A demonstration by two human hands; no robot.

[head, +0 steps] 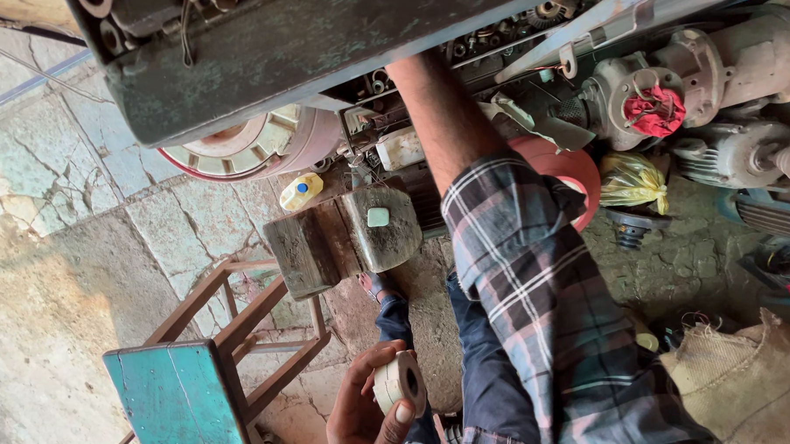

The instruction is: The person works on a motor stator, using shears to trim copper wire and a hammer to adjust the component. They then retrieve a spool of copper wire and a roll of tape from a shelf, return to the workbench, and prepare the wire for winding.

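While the big grey-green machine housing [278,52] fills the top of the head view, the person's right arm in a plaid sleeve [533,288] reaches up under its lower edge, and the right hand itself is hidden inside the machine, so whether its fingers are spread or closed cannot be told. Cracked stone paving [52,263] covers the ground on the left. Electric motors [723,93] lie crowded at the upper right, one with a red rag [654,111] stuffed into its end. A burlap sack [739,383] sits at the lower right corner. A teal-topped wooden stool [179,394] stands at the lower left, tipped as seen from above, its brown legs pointing toward a dark wooden block [342,238] that lies just below the housing. A yellow crumpled bag [633,180] lies near the motors. A small yellow bottle with a blue cap [301,191] rests on the paving beside the block. Low in the middle, the left hand [366,414] grips a roll of pale tape [399,381], thumb pressed on its face and fingers curled around its rim, close to the knee.
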